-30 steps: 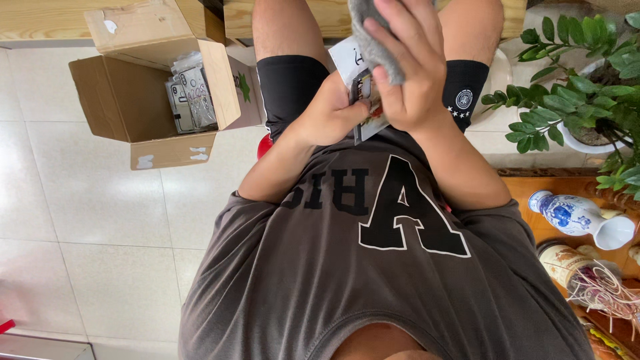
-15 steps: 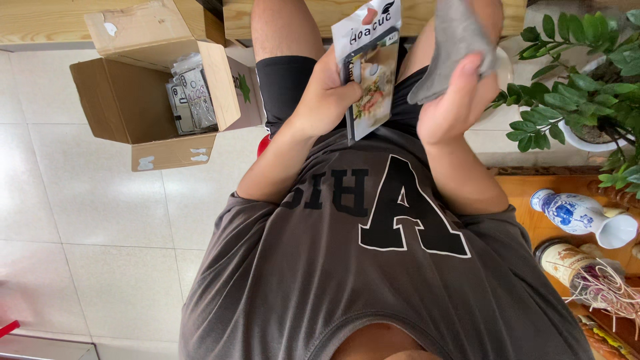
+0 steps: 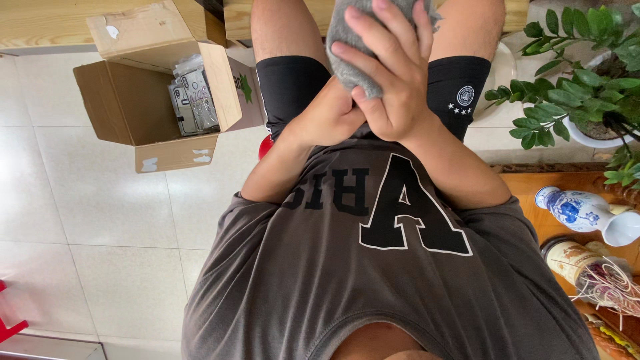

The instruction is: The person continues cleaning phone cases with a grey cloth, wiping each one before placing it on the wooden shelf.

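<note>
Right hand (image 3: 393, 80) grip: fingers curled and clamped over grey cloth (image 3: 350, 50), cloth bunched on its far side | left hand (image 3: 327, 117) grip: tucked beneath and against the right, closure hidden, cannot tell | cloth's long axis ran away from the torso | cardboard box (image 3: 143, 107) lay well off left, open, on the floor.

Both hands raised together, right hand (image 3: 390, 80) overlapping left hand (image 3: 327, 117)
</note>
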